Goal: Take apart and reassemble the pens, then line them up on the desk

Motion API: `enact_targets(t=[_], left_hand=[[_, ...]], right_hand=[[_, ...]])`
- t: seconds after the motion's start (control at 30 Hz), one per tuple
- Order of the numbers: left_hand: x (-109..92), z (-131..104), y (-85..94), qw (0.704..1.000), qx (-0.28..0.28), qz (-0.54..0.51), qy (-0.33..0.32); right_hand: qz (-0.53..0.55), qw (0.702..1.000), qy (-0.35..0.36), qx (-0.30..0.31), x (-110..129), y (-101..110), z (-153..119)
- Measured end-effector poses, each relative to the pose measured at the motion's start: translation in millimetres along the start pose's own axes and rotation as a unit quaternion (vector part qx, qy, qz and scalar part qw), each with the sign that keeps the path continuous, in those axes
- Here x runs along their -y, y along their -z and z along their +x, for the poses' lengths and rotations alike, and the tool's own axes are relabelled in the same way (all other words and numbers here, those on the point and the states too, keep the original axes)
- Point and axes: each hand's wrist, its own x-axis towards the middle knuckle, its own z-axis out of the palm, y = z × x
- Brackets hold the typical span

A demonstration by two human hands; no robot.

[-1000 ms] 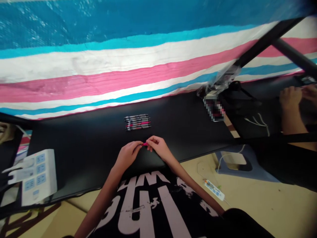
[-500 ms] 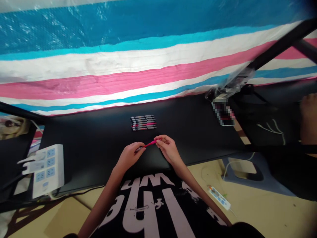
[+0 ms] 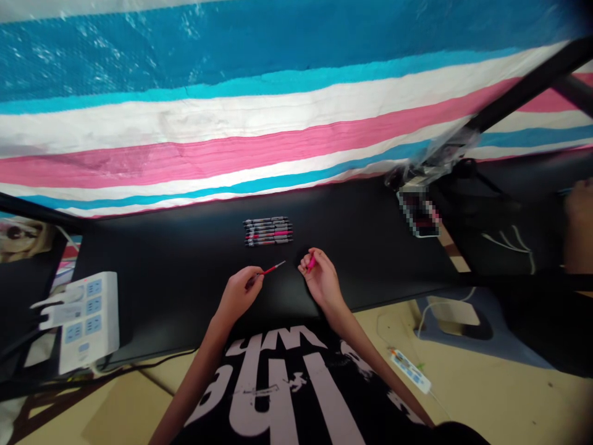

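My left hand (image 3: 241, 289) is closed around a pen, whose bare red refill (image 3: 272, 269) with a pale metal tip sticks out toward the right. The rear of that pen is hidden in my fingers. A pink barrel piece (image 3: 312, 263) is held in the curled fingers of my right hand (image 3: 323, 281), a short gap away from the refill tip. Just beyond both hands, a row of several pens (image 3: 269, 236) lies side by side on the black tabletop (image 3: 185, 253); they are mostly grey and dark, with some pink.
A white power strip (image 3: 109, 327) with plugs sits at the table's left. To the right lies a phone-like device (image 3: 419, 213), its screen pixelated. Striped plastic sheeting (image 3: 259, 142) hangs behind the table. Another person's hand (image 3: 581, 216) shows at the far right.
The pink barrel piece has come apart from the pen and moved right with my right hand. The red refill and its tip are now exposed in my left hand.
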Motion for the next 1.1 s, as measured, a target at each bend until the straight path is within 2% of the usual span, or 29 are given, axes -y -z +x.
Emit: enact_targets(t=[0.13, 0.27, 0.47, 0.57, 0.8, 0.93, 1.1], left_hand=[[-0.4, -3.0, -5.1, 1.000, -0.014, 0.018, -0.019], [0.0, -6.0, -9.6, 0.999, -0.017, 0.038, -0.032], [4.8, -8.1, -13.4, 0.996, -0.007, 0.073, -0.054], [6.7, -8.9, -14.1, 0.994, -0.017, 0.084, -0.066], [8.2, -10.3, -16.0, 0.994, -0.027, 0.082, -0.060], [11.3, -11.4, -18.0, 0.993, -0.035, 0.090, -0.064], [12.0, -13.1, -18.3, 0.989, -0.044, 0.105, -0.092]], right_hand=[[-0.063, 0.994, -0.054, 0.077, -2.8, -6.5, -6.5], [-0.139, 0.979, -0.058, 0.136, -11.6, -9.3, -10.1], [-0.169, 0.974, -0.054, 0.143, -18.9, -9.3, -10.2], [-0.136, 0.979, -0.047, 0.141, -16.8, -8.9, -11.7], [-0.052, 0.994, -0.045, 0.085, -5.9, -2.7, -12.0], [-0.031, 0.992, -0.077, 0.096, -3.0, 2.0, -8.2], [-0.046, 0.983, -0.104, 0.144, -2.2, 6.1, -6.5]])
